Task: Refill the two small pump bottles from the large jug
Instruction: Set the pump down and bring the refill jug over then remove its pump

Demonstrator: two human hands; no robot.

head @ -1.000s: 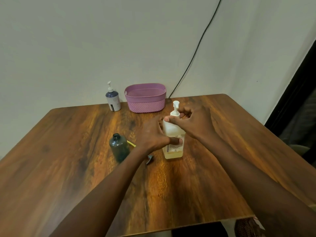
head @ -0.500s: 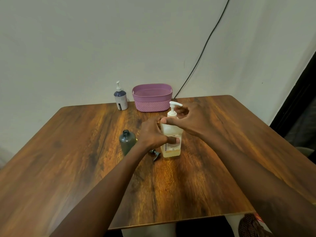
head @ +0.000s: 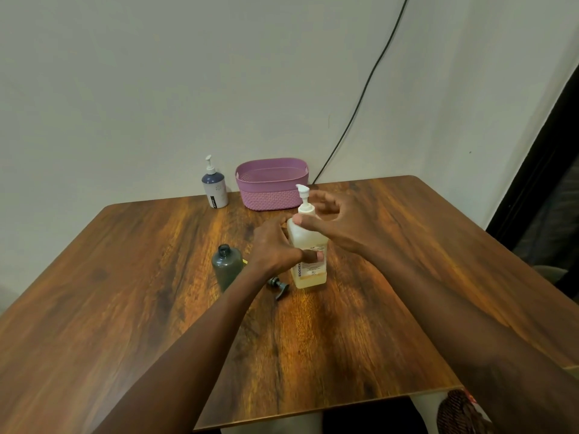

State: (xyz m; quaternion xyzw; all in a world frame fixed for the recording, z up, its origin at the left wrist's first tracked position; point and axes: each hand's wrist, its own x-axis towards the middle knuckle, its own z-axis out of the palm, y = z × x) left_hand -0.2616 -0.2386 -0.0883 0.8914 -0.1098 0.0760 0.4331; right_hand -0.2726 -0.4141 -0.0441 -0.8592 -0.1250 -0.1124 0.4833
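The jug (head: 308,255) stands just right of the open grey bottle (head: 227,267). Left hand (head: 275,249) clasps its body; right hand (head: 332,228) curls fingers round the pump collar. Brace firmly, twist the collar squarely, keep the jug upright.

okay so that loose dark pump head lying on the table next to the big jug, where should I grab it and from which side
Take the dark pump head by its round collar, the thicker end nearest the jug, pinching across it from above. It lies flat on its side on the table, so a top-down pinch seems easiest. The right hand looks freer; the left hand is holding the jug's body.
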